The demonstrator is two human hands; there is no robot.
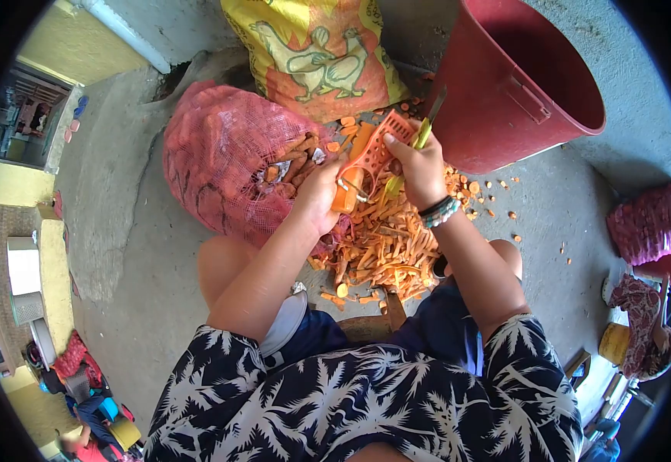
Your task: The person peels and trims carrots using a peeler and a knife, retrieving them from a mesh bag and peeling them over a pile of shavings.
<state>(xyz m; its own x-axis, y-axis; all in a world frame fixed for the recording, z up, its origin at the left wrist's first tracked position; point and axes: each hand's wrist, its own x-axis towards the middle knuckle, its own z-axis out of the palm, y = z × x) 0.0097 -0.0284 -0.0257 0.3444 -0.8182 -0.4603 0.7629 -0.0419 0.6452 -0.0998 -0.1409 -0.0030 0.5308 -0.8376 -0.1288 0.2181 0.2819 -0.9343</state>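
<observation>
Ctr of frame: 1 L hand [318,199], 1 R hand [423,171], 1 carrot [345,199], 1 knife [424,133], 1 red holed tool [372,155]. Below ctr: 1 peel heap [393,262], strips too many to ct. Ctr-left: 1 net sack [216,158]; several brownish roots [299,159] showing, exact no. unclear. Top ctr: 1 printed sack [316,61]. Upper R: 1 bin [478,100]. Far R: 1 purple bundle [643,223].

Beyond the right hand [421,171] the red bin [478,115] blocks; leftward, floor [123,254] lies open.

1 head-worn camera looks forward and down.
</observation>
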